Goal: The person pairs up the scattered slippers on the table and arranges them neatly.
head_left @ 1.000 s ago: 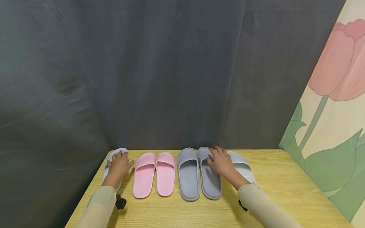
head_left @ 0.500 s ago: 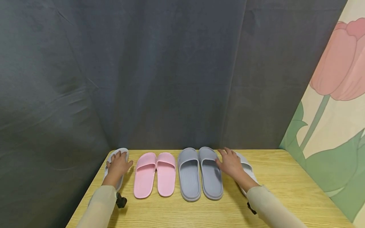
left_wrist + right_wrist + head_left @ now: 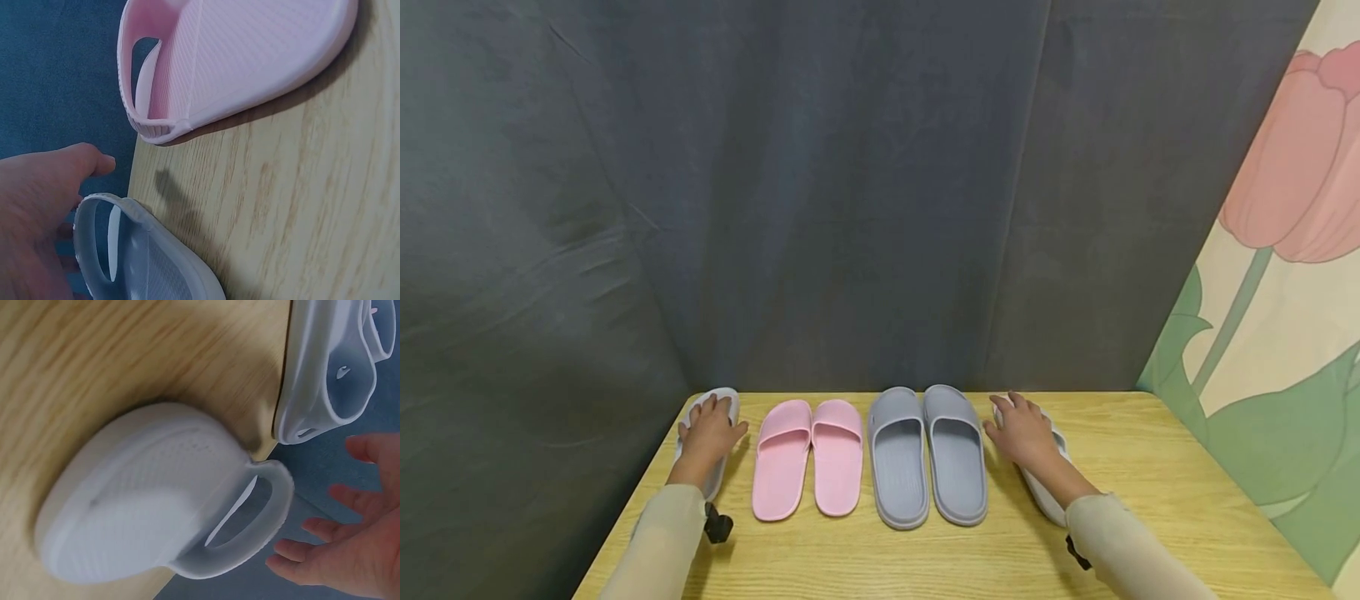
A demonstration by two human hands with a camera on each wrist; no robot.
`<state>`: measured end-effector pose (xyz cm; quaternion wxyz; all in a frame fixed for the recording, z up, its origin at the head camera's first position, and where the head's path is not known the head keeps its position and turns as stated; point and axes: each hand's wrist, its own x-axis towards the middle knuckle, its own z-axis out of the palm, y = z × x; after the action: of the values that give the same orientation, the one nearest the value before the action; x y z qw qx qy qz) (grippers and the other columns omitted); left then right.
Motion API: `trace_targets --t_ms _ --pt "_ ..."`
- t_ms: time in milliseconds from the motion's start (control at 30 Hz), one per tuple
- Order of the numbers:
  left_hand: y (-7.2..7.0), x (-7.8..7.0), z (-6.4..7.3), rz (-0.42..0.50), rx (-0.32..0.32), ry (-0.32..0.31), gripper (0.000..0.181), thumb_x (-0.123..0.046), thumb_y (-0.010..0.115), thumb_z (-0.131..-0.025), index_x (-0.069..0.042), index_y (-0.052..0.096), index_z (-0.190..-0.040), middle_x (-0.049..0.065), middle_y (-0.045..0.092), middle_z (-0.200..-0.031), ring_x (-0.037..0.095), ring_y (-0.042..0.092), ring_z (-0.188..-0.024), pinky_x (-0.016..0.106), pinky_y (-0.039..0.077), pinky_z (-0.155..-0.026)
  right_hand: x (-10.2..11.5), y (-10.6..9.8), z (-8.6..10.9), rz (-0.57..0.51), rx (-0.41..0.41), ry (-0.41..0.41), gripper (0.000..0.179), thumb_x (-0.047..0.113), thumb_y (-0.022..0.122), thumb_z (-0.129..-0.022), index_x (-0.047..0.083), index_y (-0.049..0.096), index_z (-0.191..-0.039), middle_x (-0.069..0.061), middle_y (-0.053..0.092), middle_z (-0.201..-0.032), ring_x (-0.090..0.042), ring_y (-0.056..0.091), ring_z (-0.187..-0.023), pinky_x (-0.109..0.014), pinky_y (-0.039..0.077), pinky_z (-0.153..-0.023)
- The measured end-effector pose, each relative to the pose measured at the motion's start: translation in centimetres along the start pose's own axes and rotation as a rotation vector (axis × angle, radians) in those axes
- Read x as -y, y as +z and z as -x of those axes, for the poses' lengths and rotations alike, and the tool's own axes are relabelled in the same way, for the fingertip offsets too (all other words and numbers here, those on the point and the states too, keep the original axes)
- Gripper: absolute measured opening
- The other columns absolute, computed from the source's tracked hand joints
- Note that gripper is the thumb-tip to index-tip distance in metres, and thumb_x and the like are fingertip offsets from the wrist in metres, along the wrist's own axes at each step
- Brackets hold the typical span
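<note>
Pale sleeves [image 3: 655,542] are cut off by the lower edge, toward seven and five o'clock. Both hands are released, fingers loosely extended. By the left hand [image 3: 707,433], much of one light slipper [image 3: 165,269] is hidden at the row's nine-o'clock end (whether its strap is touched cannot be told); its toe is pointed between twelve and one. The other light slipper [image 3: 137,500], at the three-o'clock end, is partly covered by the right hand [image 3: 1026,433] in the head view, its long axis laid from five to eleven, toe at eleven. Between them, the pink pair [image 3: 778,483] and grey pair [image 3: 957,492] are aimed near twelve. A wood-grained table [image 3: 887,562] is backed by dark fabric [image 3: 850,208]; at half past two, a painted tulip [image 3: 1281,167] is cropped.
</note>
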<state>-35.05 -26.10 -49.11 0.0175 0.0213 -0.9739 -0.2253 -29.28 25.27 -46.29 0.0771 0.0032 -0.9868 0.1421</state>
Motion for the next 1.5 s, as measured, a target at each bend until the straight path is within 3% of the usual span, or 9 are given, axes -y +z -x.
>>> trace_targets --t_ms 667,1000,1500 --pt "0.2 0.6 -0.5 -0.002 -0.004 -0.024 0.078 -0.027 0.066 -0.094 0.002 0.028 -0.155 0.034 0.014 -0.160 0.057 0.009 -0.145 0.079 0.008 -0.109 -2.8 0.3 0.3 -0.025 -0.004 0.041 0.056 0.028 0.064 -0.095 0.001 0.054 -0.142 -0.038 0.038 -0.148 -0.064 0.038 -0.130 -0.076 0.032 -0.100" --pt "0.8 1.5 -1.0 -0.003 -0.003 -0.080 0.078 -0.026 0.066 -0.091 -0.002 0.028 -0.155 0.034 0.013 -0.160 0.059 0.009 -0.144 0.080 0.008 -0.108 -4.4 0.6 0.3 -0.033 0.043 0.041 0.059 0.032 0.063 -0.095 0.002 0.052 -0.144 -0.038 0.036 -0.150 -0.065 0.036 -0.131 -0.076 0.033 -0.099" --pt "1.2 2.5 -1.4 -0.012 -0.042 -0.075 0.077 -0.028 0.068 -0.088 -0.010 0.032 -0.154 0.032 0.027 -0.153 0.057 0.024 -0.135 0.078 0.029 -0.096 -5.7 1.6 -0.3 -0.090 0.101 0.051 0.067 0.040 0.061 -0.096 0.009 0.043 -0.152 -0.032 0.028 -0.156 -0.064 0.026 -0.136 -0.083 0.030 -0.094"
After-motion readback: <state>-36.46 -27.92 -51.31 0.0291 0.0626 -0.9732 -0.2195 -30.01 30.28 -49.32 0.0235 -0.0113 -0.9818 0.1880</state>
